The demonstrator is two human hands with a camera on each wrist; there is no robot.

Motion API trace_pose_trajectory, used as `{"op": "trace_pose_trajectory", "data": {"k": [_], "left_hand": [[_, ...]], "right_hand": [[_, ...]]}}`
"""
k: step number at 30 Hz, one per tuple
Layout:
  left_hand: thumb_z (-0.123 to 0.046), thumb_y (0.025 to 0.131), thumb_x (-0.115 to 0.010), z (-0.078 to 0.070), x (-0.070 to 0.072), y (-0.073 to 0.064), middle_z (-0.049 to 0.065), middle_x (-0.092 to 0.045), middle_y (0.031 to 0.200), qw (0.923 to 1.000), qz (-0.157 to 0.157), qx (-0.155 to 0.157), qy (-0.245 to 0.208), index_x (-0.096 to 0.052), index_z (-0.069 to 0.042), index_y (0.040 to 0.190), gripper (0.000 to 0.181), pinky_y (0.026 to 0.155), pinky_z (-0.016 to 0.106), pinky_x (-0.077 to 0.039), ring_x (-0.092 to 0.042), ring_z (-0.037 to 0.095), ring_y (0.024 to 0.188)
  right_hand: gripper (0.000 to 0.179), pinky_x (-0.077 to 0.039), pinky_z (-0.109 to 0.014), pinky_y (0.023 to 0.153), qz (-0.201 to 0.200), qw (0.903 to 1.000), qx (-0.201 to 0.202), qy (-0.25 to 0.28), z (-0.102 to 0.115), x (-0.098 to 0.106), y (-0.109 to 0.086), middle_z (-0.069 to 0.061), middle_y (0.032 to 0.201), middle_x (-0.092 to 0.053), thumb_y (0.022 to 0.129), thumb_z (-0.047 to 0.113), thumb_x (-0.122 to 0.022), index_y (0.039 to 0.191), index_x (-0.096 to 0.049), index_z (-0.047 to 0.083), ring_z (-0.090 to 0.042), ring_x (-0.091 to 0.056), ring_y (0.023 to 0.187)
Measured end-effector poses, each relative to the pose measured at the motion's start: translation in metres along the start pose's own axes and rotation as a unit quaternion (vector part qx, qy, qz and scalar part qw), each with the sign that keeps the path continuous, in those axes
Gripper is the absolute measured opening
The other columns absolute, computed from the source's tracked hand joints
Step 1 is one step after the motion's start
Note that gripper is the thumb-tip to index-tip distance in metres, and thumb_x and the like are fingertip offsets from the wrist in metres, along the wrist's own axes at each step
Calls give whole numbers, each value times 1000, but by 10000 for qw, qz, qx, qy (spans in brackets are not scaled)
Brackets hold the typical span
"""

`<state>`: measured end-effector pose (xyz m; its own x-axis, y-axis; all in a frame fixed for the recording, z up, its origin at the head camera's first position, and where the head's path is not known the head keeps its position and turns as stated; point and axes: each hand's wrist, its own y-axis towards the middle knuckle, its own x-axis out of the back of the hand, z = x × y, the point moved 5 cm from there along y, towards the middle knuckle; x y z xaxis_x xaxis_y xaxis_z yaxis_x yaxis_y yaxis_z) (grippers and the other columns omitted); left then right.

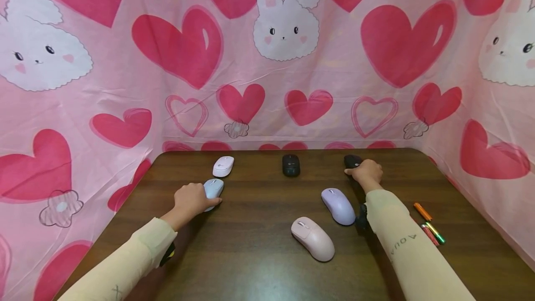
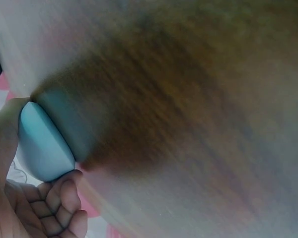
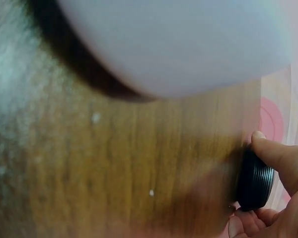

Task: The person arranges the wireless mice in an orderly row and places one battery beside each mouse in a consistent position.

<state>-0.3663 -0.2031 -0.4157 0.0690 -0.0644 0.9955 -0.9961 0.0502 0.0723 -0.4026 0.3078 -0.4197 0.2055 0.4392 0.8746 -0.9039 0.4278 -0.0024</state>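
My left hand (image 1: 190, 201) grips a light blue computer mouse (image 1: 213, 189) on the left of the table, thumb on one side and fingers on the other. In the left wrist view that mouse (image 2: 45, 144) is pinched between thumb and curled fingers, close to the wood. At the far right my right hand (image 1: 368, 172) holds a black mouse (image 1: 352, 160) by its sides. The right wrist view shows the black mouse's ribbed edge (image 3: 257, 181) between thumb and fingers. A lavender mouse (image 1: 338, 206) lies beside the right forearm, and a pale pink mouse (image 1: 313, 239) sits nearer the front.
A white mouse (image 1: 223, 166) stands just behind the blue one. Another black mouse (image 1: 291, 165) is at the back middle of the brown table (image 1: 251, 254). Orange, green and red marker-like sticks (image 1: 423, 211) lie right of the right sleeve. Heart-printed pink cloth (image 1: 284, 82) hangs around the table.
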Motion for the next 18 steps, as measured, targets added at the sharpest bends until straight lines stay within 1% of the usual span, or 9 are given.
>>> {"op": "trace_pose_trajectory", "data": {"k": [8,13,18], "left_hand": [[-66,70,-73,-1,0,0,14,-62,73,10000,78,35,12,-64,1,82,69,49,43,-46,-56,29,61],[-67,70,-73,-1,0,0,15,-63,74,10000,35,20,31,-64,2,83,70,49,44,-46,-56,30,61],[-67,69,-72,-1,0,0,16,-63,74,10000,15,36,50,-65,2,83,71,49,44,-46,-56,30,61]], "right_hand": [[78,-38,-53,94,39,9999,-34,-92,0,-1,1,-38,114,-53,81,42,-74,118,-51,-22,-50,-47,110],[82,-38,-54,94,118,9999,-54,-94,1,-1,1,-39,116,-51,82,44,-73,121,-47,-23,-51,-47,111],[82,-39,-55,93,194,9997,-13,-126,3,1,-1,-39,117,-50,83,45,-72,122,-47,-23,-51,-46,110]]}}
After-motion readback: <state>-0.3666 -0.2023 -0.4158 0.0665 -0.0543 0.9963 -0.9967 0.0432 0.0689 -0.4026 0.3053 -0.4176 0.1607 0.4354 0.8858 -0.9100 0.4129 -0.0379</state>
